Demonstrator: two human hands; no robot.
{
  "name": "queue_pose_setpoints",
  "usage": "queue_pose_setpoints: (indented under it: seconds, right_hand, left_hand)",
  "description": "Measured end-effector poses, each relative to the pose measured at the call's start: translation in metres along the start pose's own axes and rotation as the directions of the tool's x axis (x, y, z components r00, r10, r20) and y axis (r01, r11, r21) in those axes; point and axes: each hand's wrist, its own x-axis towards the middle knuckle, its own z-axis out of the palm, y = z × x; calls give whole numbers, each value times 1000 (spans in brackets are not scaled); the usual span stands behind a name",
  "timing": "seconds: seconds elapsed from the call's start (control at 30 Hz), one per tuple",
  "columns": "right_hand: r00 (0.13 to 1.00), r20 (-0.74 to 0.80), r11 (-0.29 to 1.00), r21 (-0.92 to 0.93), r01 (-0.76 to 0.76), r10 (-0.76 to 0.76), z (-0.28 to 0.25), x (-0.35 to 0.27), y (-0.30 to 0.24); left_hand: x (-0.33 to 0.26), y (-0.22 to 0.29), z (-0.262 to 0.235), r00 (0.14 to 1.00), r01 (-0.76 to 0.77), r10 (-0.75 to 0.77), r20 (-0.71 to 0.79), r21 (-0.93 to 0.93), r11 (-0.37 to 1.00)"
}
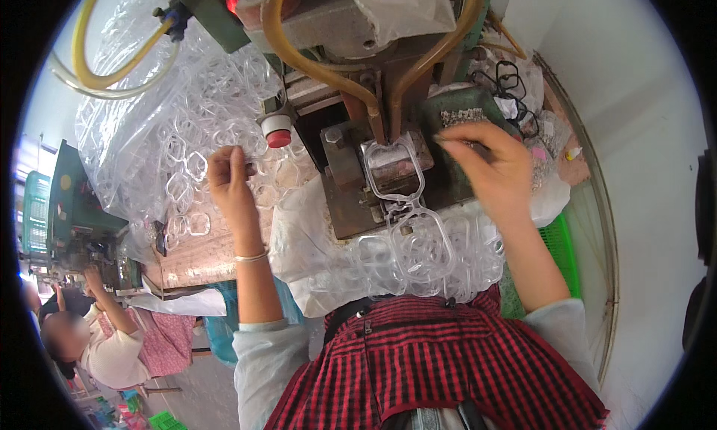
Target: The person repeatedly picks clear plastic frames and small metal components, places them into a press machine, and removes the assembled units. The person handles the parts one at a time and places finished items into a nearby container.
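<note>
A clear plastic frame (393, 169) sits on the metal block of a press machine (351, 64), under its brass-coloured tubes. My left hand (230, 182) is raised at the left, fingers pinched on a clear plastic ring from the heap in a transparent bag (160, 131). My right hand (489, 165) reaches over a dark green tray (459, 109) holding small metal pieces, its fingertips down on them. More clear frames (418, 254) lie piled on plastic sheet in front of my red checked apron.
A red push button (278, 137) sticks out beside the press. Yellow hoses (97, 72) loop at the upper left. Black frames (511, 83) lie behind the tray. A green basket (560, 254) stands at the right. Another person (104, 333) works at a green machine at the lower left.
</note>
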Motion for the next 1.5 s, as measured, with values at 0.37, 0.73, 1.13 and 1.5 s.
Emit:
queue_pose_setpoints:
  seconds: [0.37,0.73,1.13,1.5]
  right_hand:
    - [969,91,814,528,-242,229,55,12,-11]
    - [998,39,975,218,37,-47,42,-14,-46]
    - [901,-433,999,44,16,4,-29,17,61]
    - [994,58,712,-702,-28,96,-33,-25,79]
  left_hand:
    - [-39,56,23,988,-110,146,44,-462,880]
    - [-45,141,72,770,-551,601,215,-252,796]
    - [-72,120,94,393,-772,582,712,-88,630]
    - [-82,112,84,456,-699,496,738,-47,713]
